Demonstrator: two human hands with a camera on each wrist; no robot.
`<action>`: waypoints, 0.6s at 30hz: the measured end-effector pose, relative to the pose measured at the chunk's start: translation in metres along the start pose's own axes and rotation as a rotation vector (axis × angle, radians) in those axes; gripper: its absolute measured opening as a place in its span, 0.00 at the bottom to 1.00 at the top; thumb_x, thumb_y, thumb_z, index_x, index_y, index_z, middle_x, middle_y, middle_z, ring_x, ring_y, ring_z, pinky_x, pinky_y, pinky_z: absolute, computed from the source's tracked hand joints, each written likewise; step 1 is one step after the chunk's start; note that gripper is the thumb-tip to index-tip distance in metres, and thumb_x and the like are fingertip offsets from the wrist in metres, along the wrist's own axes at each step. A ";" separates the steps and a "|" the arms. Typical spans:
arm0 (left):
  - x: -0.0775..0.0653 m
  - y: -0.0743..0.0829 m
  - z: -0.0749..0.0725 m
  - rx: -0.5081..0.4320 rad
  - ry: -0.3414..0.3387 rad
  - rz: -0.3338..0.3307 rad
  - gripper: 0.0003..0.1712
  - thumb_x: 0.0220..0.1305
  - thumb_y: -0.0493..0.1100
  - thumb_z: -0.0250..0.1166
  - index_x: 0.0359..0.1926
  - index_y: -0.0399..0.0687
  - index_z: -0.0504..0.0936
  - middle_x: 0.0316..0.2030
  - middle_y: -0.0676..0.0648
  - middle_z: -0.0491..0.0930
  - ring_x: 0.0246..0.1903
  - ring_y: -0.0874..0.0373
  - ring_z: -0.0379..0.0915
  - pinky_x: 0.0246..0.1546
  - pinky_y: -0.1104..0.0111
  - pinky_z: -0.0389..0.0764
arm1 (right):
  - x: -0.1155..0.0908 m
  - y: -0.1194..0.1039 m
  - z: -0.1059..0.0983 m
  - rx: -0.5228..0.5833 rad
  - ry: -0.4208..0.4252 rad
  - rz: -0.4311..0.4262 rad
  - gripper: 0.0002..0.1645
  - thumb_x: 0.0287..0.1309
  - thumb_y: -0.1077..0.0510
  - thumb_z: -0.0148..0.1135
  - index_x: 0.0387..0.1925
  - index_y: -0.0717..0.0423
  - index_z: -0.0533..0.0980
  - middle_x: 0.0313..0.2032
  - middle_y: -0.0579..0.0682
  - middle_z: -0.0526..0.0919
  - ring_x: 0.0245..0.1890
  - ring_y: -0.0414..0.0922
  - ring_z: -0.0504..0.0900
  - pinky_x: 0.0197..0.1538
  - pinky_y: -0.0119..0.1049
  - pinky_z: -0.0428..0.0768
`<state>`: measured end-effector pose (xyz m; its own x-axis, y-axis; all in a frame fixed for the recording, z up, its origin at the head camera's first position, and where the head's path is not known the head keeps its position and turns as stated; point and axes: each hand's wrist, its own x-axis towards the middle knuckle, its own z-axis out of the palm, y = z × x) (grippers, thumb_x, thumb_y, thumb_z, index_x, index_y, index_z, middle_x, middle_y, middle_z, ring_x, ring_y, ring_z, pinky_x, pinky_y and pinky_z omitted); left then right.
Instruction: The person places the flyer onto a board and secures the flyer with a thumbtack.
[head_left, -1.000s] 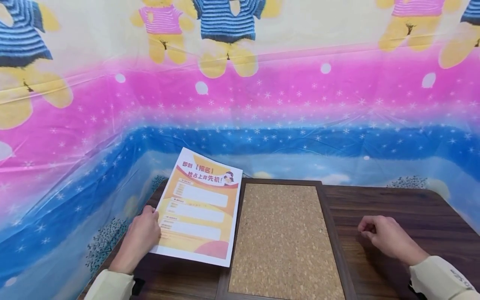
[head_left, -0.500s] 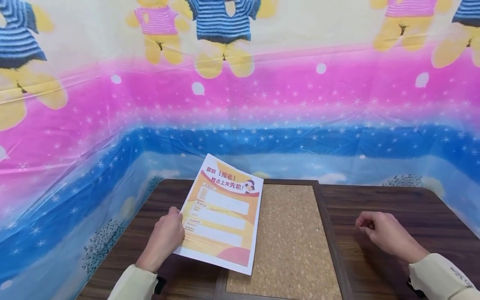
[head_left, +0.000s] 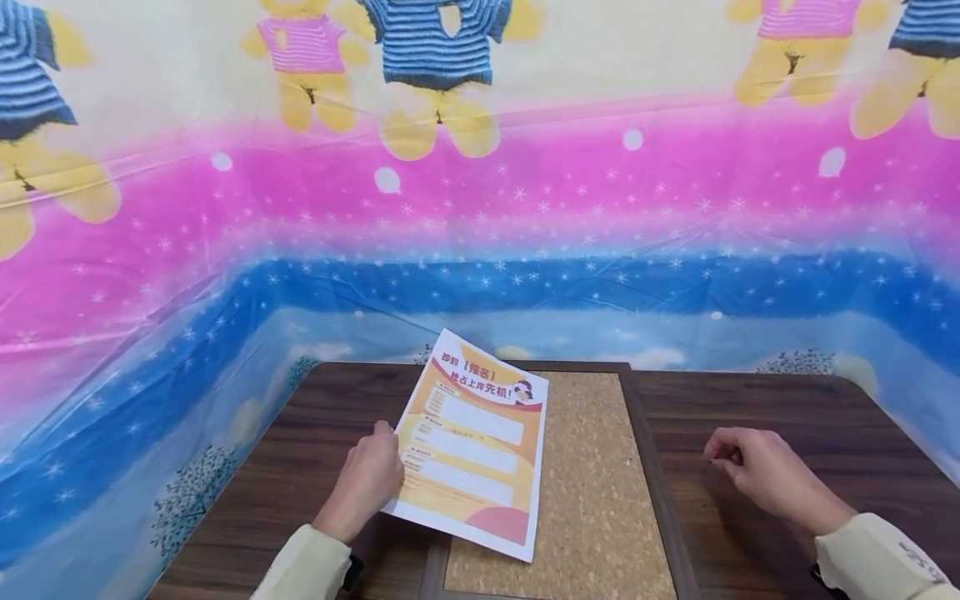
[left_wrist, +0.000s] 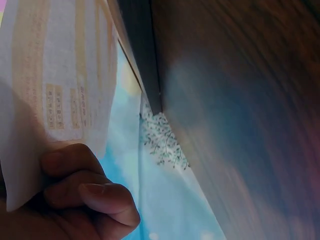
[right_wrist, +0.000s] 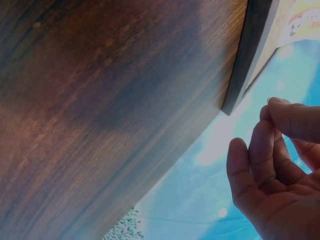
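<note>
A printed paper flyer (head_left: pixel 480 450), orange and yellow with red heading text, is held up by its left edge in my left hand (head_left: pixel 365 479). In the left wrist view, the curled fingers (left_wrist: pixel 75 162) pinch the sheet, whose back (left_wrist: pixel 60 65) faces that camera. The flyer overlaps the left part of a cork board (head_left: pixel 592 483) with a dark wooden frame, and slants relative to it. My right hand (head_left: pixel 772 475) hovers over the table right of the board. Its fingers (right_wrist: pixel 260 155) are loosely bent with nothing in them.
The board lies on a dark wood-grain table (head_left: pixel 757 408) and its frame (head_left: pixel 654 450) stands up a little above the tabletop. Behind and to the left hangs a cloth backdrop (head_left: pixel 480 275) printed with bears and snowflakes.
My left hand has carried the flyer rightward and slightly down, from beside the board to over its left part. The right hand has stayed nearly still.
</note>
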<state>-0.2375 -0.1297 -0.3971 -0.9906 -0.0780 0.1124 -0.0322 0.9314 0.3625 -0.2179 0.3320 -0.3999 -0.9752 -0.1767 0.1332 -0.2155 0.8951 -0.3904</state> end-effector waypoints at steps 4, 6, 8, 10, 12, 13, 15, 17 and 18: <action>0.000 0.007 0.006 -0.016 -0.011 -0.003 0.10 0.55 0.30 0.51 0.40 0.31 0.64 0.19 0.44 0.67 0.17 0.55 0.65 0.15 0.67 0.65 | 0.000 0.000 0.000 -0.007 0.021 -0.021 0.13 0.45 0.71 0.58 0.28 0.51 0.75 0.25 0.44 0.76 0.24 0.38 0.71 0.25 0.33 0.69; -0.001 0.010 0.009 -0.016 -0.016 -0.001 0.10 0.55 0.31 0.51 0.40 0.31 0.64 0.19 0.44 0.67 0.16 0.55 0.65 0.15 0.67 0.65 | 0.000 0.000 0.000 -0.013 0.031 -0.038 0.13 0.45 0.71 0.58 0.29 0.51 0.75 0.26 0.44 0.76 0.24 0.38 0.71 0.25 0.34 0.69; -0.002 0.012 0.011 -0.011 -0.022 0.000 0.11 0.56 0.31 0.50 0.41 0.31 0.63 0.19 0.43 0.68 0.17 0.55 0.65 0.15 0.67 0.66 | 0.000 0.000 0.000 -0.024 0.043 -0.052 0.13 0.45 0.71 0.59 0.29 0.50 0.76 0.26 0.44 0.76 0.24 0.38 0.71 0.25 0.34 0.69; -0.002 0.014 0.014 -0.006 -0.031 0.003 0.13 0.56 0.32 0.51 0.42 0.30 0.63 0.20 0.43 0.68 0.17 0.55 0.66 0.15 0.67 0.66 | 0.000 0.000 -0.001 -0.032 0.052 -0.061 0.12 0.45 0.70 0.59 0.29 0.50 0.76 0.25 0.43 0.76 0.24 0.37 0.71 0.25 0.34 0.69; -0.003 0.015 0.016 0.004 -0.029 0.010 0.13 0.56 0.32 0.50 0.43 0.30 0.63 0.20 0.42 0.69 0.17 0.55 0.66 0.15 0.66 0.66 | 0.000 0.000 -0.001 -0.036 0.053 -0.064 0.12 0.45 0.70 0.59 0.29 0.50 0.76 0.25 0.43 0.76 0.24 0.37 0.71 0.25 0.34 0.69; -0.003 0.015 0.017 0.008 -0.027 0.016 0.13 0.56 0.33 0.50 0.42 0.30 0.64 0.20 0.42 0.69 0.16 0.55 0.66 0.15 0.66 0.66 | 0.000 0.000 -0.001 -0.036 0.051 -0.064 0.12 0.45 0.70 0.59 0.29 0.50 0.76 0.25 0.43 0.75 0.24 0.37 0.70 0.25 0.34 0.69; -0.004 0.016 0.019 0.015 -0.027 0.029 0.11 0.56 0.34 0.49 0.41 0.31 0.65 0.20 0.42 0.69 0.16 0.55 0.65 0.16 0.65 0.66 | 0.000 -0.001 0.000 -0.038 0.047 -0.064 0.13 0.45 0.70 0.59 0.28 0.49 0.76 0.25 0.43 0.75 0.24 0.37 0.70 0.25 0.34 0.69; -0.005 0.017 0.020 0.021 -0.031 0.046 0.11 0.57 0.34 0.48 0.40 0.32 0.65 0.19 0.43 0.69 0.16 0.55 0.65 0.15 0.65 0.65 | 0.000 -0.001 0.000 -0.038 0.041 -0.063 0.13 0.45 0.71 0.58 0.28 0.49 0.76 0.25 0.43 0.75 0.24 0.37 0.70 0.25 0.34 0.69; -0.006 0.018 0.020 0.021 -0.038 0.053 0.11 0.57 0.34 0.48 0.40 0.32 0.66 0.19 0.43 0.69 0.15 0.55 0.65 0.15 0.65 0.65 | 0.000 -0.001 0.000 -0.039 0.040 -0.064 0.13 0.45 0.71 0.58 0.28 0.49 0.76 0.25 0.43 0.75 0.23 0.37 0.70 0.25 0.34 0.69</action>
<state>-0.2348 -0.1052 -0.4101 -0.9953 -0.0153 0.0958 0.0180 0.9413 0.3371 -0.2180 0.3310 -0.3998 -0.9566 -0.2180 0.1935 -0.2743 0.8979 -0.3442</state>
